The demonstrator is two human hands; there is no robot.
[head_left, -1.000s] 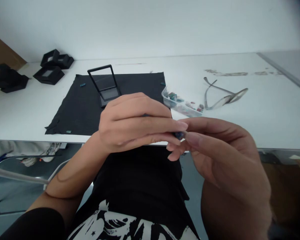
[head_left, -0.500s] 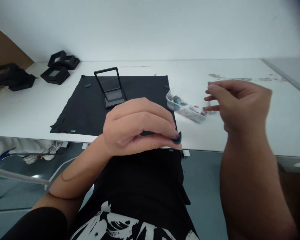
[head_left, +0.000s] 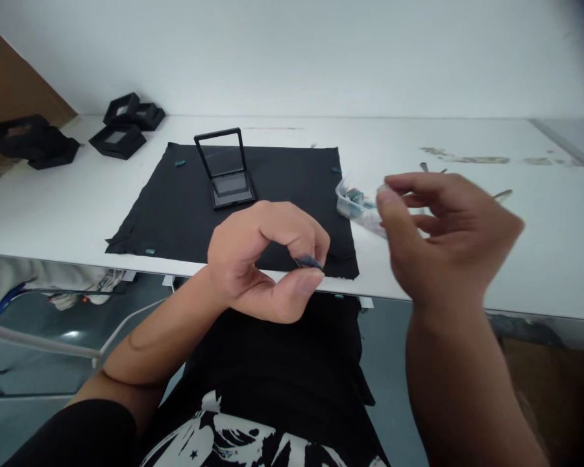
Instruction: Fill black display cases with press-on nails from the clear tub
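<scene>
My left hand [head_left: 267, 259] is closed in a pinch in front of the black cloth, above the table's front edge. Between its thumb and fingertips is a small, thin, dark blue piece [head_left: 309, 262]. To the right, my right hand [head_left: 442, 240] is raised over the table, thumb and forefinger pressed together at the tips; what they pinch, if anything, I cannot make out. Just left of it, partly covered by its fingers, is a clear plastic tray [head_left: 357, 219] with small teal and whitish pieces. A black hinged frame [head_left: 231, 188] stands opened on the cloth, its lid upright.
The black cloth [head_left: 292, 175] lies on a white table [head_left: 540, 259], held by small green clips. Several black frames [head_left: 119, 139] sit at the back left, more dark ones [head_left: 34, 139] farther left. Slim tool tips [head_left: 503, 194] show behind my right hand. A wall [head_left: 292, 58] closes the back.
My left hand has shifted slightly left and curled, turning the dark piece flatter. My right hand has moved left and a little down, closer to the tray. The view has shifted slightly.
</scene>
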